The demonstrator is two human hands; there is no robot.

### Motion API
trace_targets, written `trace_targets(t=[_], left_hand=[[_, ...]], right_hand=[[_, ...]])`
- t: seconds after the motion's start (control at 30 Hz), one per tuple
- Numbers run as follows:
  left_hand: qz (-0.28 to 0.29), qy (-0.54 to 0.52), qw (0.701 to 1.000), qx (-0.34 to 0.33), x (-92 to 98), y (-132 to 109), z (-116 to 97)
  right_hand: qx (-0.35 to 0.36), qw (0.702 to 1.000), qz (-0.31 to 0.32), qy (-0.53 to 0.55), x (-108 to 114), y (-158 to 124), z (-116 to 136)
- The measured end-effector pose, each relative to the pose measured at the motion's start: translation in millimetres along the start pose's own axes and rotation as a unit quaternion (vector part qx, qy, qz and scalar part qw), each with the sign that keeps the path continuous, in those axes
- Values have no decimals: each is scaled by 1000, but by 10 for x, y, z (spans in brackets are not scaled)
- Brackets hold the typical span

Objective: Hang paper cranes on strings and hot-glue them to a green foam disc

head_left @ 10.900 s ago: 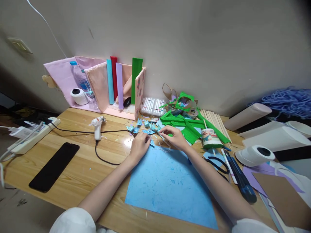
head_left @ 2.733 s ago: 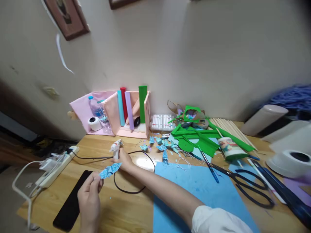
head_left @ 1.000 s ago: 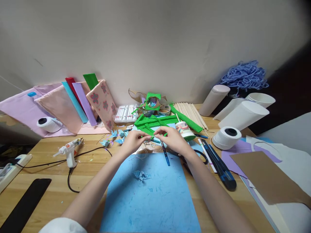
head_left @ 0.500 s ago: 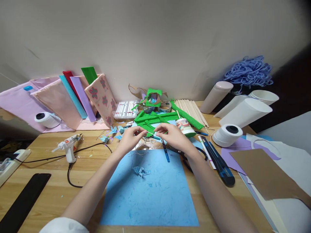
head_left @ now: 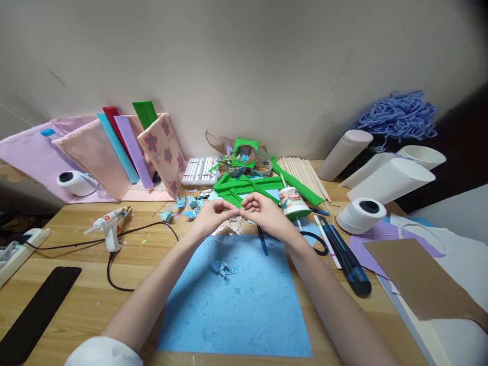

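Observation:
My left hand (head_left: 214,219) and my right hand (head_left: 263,215) meet at the fingertips above the far edge of a blue sheet (head_left: 244,310). Both pinch a thin white string (head_left: 224,238), which hangs in loose loops below the fingers. The bit between the fingertips is mostly hidden. A folded blue paper crane (head_left: 224,268) lies on the sheet, nearer to me. Several more small blue paper cranes (head_left: 190,213) lie beyond my left hand. Under my right hand lies a dark blue pen (head_left: 263,241), partly covered, and a black scissor handle (head_left: 316,243) shows beside my wrist.
A glue gun (head_left: 110,229) with its cord stands left, near a black phone (head_left: 41,310). Green crepe paper (head_left: 251,184), markers (head_left: 200,171) and wooden sticks (head_left: 301,175) lie behind. At right are a box cutter (head_left: 346,259), a thread spool (head_left: 361,215) and cardboard (head_left: 419,274).
My hands have come together; the short white stretch of string seen between them is now hidden at the fingertips. The whole view has shifted slightly.

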State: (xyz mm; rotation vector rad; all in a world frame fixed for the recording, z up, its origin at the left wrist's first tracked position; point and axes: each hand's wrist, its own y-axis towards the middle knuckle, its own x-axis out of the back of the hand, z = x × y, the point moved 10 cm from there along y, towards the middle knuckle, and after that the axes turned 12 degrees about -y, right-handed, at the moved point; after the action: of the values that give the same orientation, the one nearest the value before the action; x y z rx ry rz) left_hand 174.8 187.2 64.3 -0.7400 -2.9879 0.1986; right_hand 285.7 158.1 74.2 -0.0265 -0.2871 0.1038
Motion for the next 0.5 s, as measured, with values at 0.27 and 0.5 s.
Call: trace_targets(t=[0.27,0.5], left_hand=[[11,-35,999,11,-35,-32,-23],[35,21,999,-18,-114,-58,-94]], right_hand=[[19,998,-27,-57,74,-11,74],[26,996,-33,-81,99,-39,85]])
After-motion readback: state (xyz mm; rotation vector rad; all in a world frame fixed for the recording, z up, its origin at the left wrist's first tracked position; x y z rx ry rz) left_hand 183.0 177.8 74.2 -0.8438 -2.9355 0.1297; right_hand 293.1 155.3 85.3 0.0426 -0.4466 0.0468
